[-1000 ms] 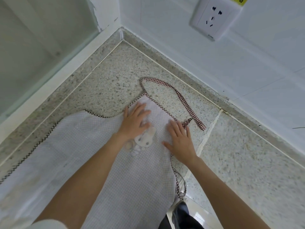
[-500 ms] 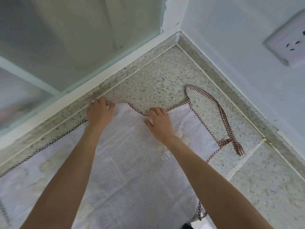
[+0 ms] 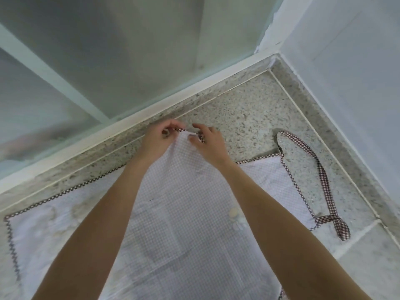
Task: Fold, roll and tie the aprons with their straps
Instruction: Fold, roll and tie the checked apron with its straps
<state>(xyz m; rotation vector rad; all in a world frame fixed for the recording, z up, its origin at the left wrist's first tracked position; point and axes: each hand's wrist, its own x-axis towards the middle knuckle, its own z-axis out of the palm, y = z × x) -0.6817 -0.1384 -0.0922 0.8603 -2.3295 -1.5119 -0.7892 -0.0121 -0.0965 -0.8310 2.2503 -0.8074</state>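
Note:
A pale checked apron (image 3: 177,224) with dark gingham trim lies spread on the speckled stone counter (image 3: 242,113). Its far corner is lifted off the counter. My left hand (image 3: 160,137) pinches that corner's trim from the left. My right hand (image 3: 207,139) pinches the same corner and a bit of gingham strap from the right. The neck strap (image 3: 322,176) lies in a loop on the counter to the right, ending in a knotted tail. Both forearms cover the middle of the apron.
A frosted glass window with a white frame (image 3: 134,120) runs along the counter's far edge. A white tiled wall (image 3: 357,83) closes the right side, meeting the window at the corner. A grout joint (image 3: 357,237) crosses the counter at right.
Both hands moved from lying flat on the apron to its far corner and pinched it up. The view swung left, and the wall socket left the frame.

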